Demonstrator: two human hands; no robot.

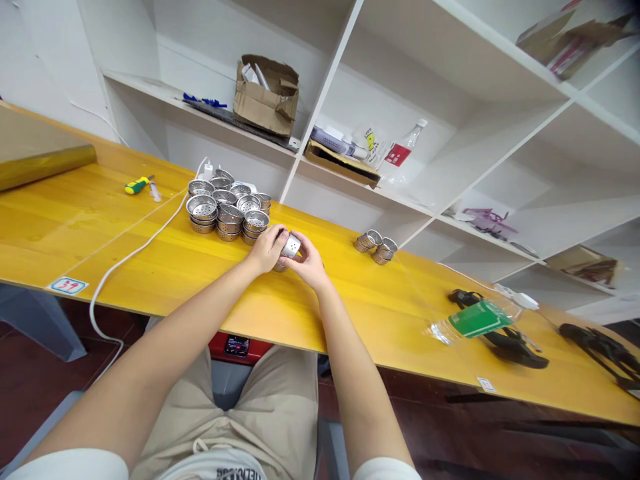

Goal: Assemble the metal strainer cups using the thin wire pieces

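Both my hands meet over the middle of the yellow wooden table (165,267). My left hand (267,248) and my right hand (310,262) are closed around a small perforated metal cup (291,246), held between the fingertips just above the tabletop. A second metal piece shows partly under my hands at the table. To the left, close to my left hand, stands a cluster of several stacked perforated metal cups (227,210). To the right lie two metal rings (376,245).
A white cable (131,255) runs across the table's left part, near a green-yellow screwdriver (138,185). A plastic bottle with a green label (475,320) and black items lie at the right. White shelves behind hold a cardboard box (267,95) and clutter.
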